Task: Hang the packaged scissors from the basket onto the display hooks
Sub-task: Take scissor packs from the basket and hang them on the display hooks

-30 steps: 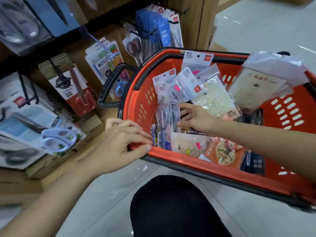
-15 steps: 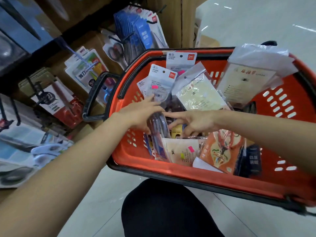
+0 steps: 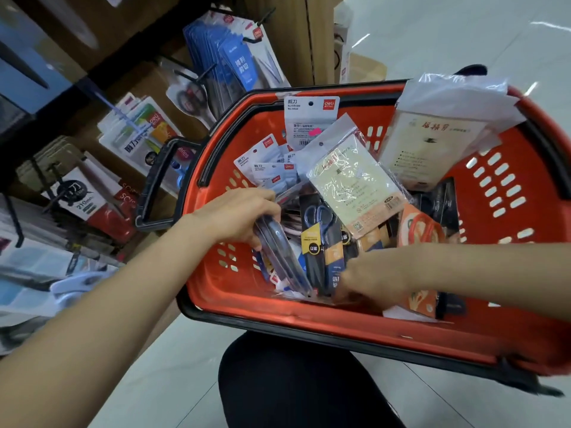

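A red plastic basket (image 3: 216, 282) with a black rim holds several packaged scissors. My left hand (image 3: 238, 216) is inside it near the left wall and grips a stack of clear scissor packs (image 3: 281, 254) that slants down toward the near wall. My right hand (image 3: 374, 281), blurred, is low in the basket by the near wall, its fingers down among dark packs (image 3: 324, 242); what it grasps is hidden. White packs (image 3: 268, 168) stand upright behind my left hand. Display hooks (image 3: 197, 74) with hanging packs are on the shelf to the left.
The basket's black handle (image 3: 154, 193) hangs toward the shelf. Blue packs (image 3: 234, 60) and other scissor packs (image 3: 139, 134) crowd the hooks on the left. A cardboard post (image 3: 315, 35) stands behind the basket. My dark-clad knee (image 3: 293, 384) is below, on a pale tiled floor (image 3: 463, 41).
My left hand left the basket's near rim, reached inside and took hold of the clear packs. My right hand moved down toward the near wall. The view shifted closer.
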A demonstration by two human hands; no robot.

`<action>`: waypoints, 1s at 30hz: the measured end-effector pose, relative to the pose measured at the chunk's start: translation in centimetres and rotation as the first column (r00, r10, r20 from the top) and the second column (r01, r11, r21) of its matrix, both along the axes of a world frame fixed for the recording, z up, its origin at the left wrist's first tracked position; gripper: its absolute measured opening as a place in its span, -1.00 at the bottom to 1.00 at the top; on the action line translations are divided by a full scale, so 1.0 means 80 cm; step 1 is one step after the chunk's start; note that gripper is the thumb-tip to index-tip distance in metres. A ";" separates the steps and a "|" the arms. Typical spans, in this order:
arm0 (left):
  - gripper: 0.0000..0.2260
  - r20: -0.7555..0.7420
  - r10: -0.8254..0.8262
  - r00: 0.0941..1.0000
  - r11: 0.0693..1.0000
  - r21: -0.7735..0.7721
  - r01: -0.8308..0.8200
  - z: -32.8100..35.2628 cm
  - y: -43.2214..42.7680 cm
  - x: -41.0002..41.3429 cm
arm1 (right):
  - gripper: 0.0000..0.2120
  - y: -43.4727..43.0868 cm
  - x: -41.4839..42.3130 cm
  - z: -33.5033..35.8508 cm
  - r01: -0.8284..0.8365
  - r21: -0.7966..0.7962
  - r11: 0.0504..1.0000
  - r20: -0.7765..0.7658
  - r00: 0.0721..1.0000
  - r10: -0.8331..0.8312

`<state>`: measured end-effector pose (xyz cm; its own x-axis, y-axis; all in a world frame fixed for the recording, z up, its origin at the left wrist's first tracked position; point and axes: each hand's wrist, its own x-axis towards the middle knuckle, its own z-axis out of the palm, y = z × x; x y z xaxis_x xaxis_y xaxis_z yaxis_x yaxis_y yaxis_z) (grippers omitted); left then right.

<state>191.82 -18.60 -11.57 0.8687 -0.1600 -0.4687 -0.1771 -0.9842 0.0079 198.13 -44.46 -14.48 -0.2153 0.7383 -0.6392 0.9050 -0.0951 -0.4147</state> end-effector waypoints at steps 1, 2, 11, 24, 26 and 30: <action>-0.50 -0.004 -0.027 1.000 1.000 0.013 0.027 0.001 0.001 0.000 | -0.59 -0.001 0.002 0.000 0.000 -0.021 1.000 -0.003 1.000 0.000; -0.52 0.002 -0.056 0.998 0.998 0.021 0.056 0.003 0.001 -0.001 | -0.54 0.000 0.004 0.003 0.005 -0.068 0.998 -0.030 1.000 -0.007; -0.57 0.112 0.095 0.989 0.982 -0.176 -0.075 0.046 0.013 0.002 | -0.77 0.021 0.039 0.006 0.330 -0.079 0.941 -0.190 0.921 -0.339; -0.80 0.217 0.729 0.649 0.552 -0.747 -0.370 0.095 -0.005 -0.018 | -0.44 0.032 0.094 0.038 0.879 0.454 0.143 -0.486 0.379 -0.787; -0.76 0.190 0.825 0.533 0.422 -0.833 -0.357 0.089 -0.010 -0.024 | -0.24 0.031 0.099 0.035 0.948 0.319 -0.006 -0.616 0.203 -0.761; -0.83 0.001 0.955 0.297 0.074 -0.969 -0.237 0.080 -0.028 -0.030 | -0.41 0.033 0.100 0.036 0.978 -0.209 -0.011 -0.718 -0.161 -0.677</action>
